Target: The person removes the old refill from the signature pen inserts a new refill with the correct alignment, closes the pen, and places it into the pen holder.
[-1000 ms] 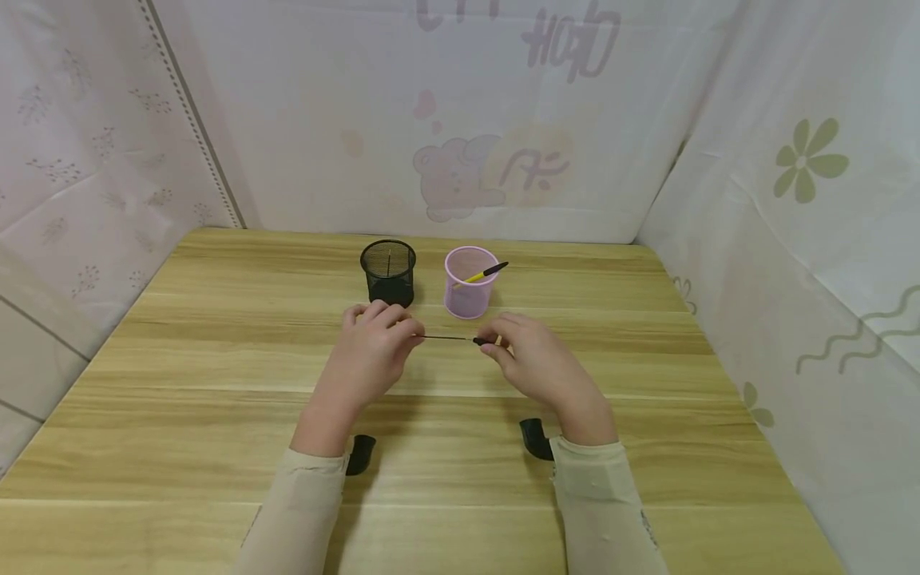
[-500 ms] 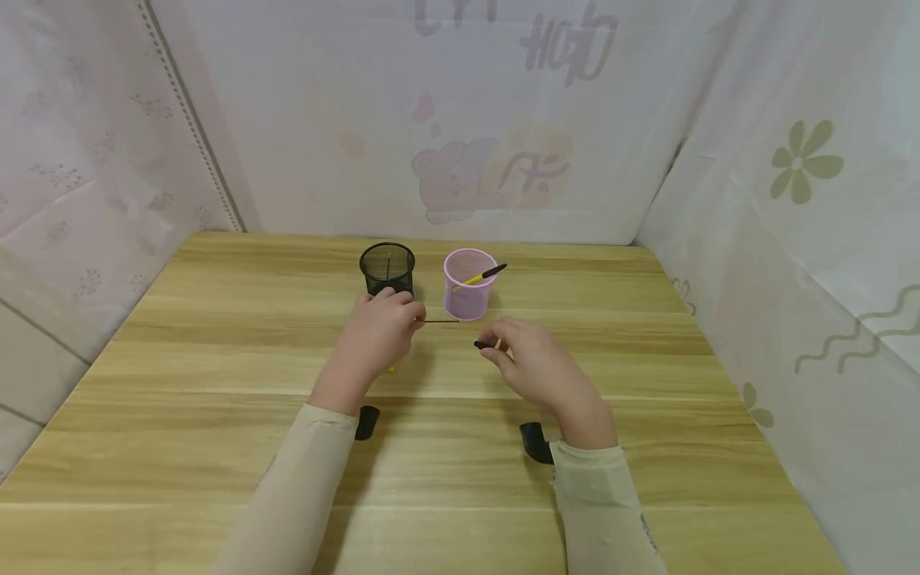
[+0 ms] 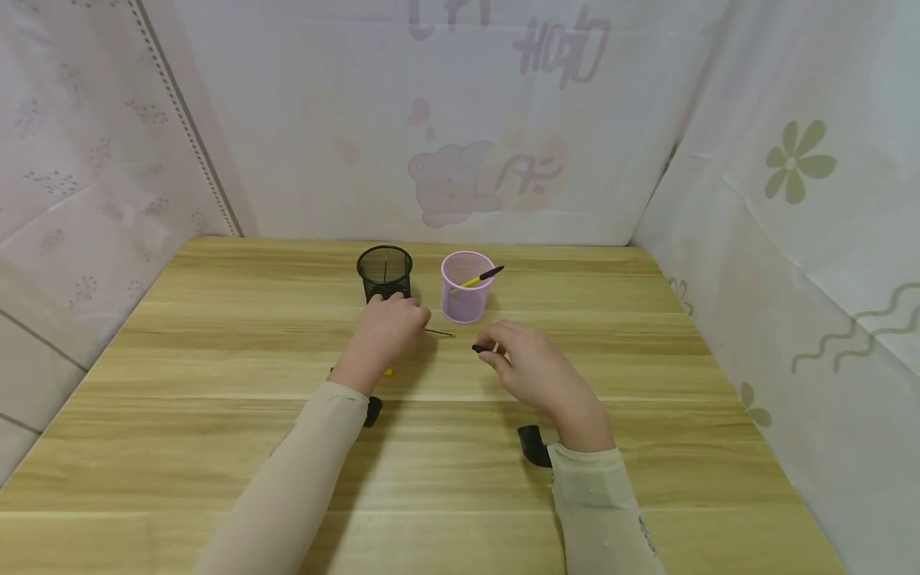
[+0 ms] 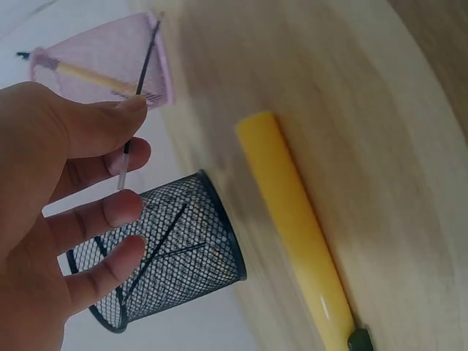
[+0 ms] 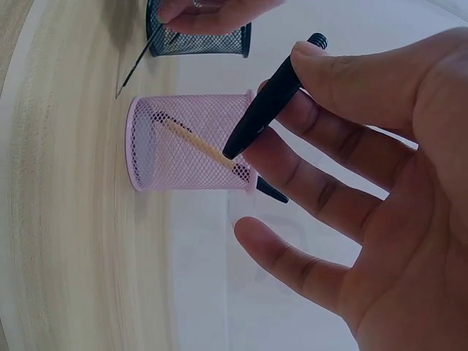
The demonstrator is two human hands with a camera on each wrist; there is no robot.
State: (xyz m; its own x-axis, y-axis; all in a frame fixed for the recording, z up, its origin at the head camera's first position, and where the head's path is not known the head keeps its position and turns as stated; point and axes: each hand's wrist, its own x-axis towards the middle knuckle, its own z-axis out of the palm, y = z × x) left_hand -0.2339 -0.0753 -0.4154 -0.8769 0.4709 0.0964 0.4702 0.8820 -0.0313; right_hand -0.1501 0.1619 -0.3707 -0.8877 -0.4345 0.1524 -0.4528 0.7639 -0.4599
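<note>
My left hand (image 3: 388,331) pinches a thin dark pen refill (image 4: 148,55) between thumb and index finger, its clear end near the other fingers. In the right wrist view, my right hand (image 5: 329,168) holds a black pen tip section (image 5: 267,106) with a threaded end, gripped by thumb and fingertips. The refill and the tip section are apart, with a small gap between the two hands. A yellow pen barrel (image 4: 292,219) lies on the table beneath my left hand, mostly hidden by it in the head view.
Behind my left hand stands a black mesh pen cup (image 3: 384,267) with a thin dark stick inside. To its right, a pink mesh pen cup (image 3: 463,307) holds a yellow-and-black pen (image 3: 483,277). Patterned cloth (image 3: 302,160) hangs around the wooden table (image 3: 453,479).
The refill has come away from the black tip section. My left hand has moved forward with it, uncovering a bit of the yellow barrel; my right hand has stayed almost in place.
</note>
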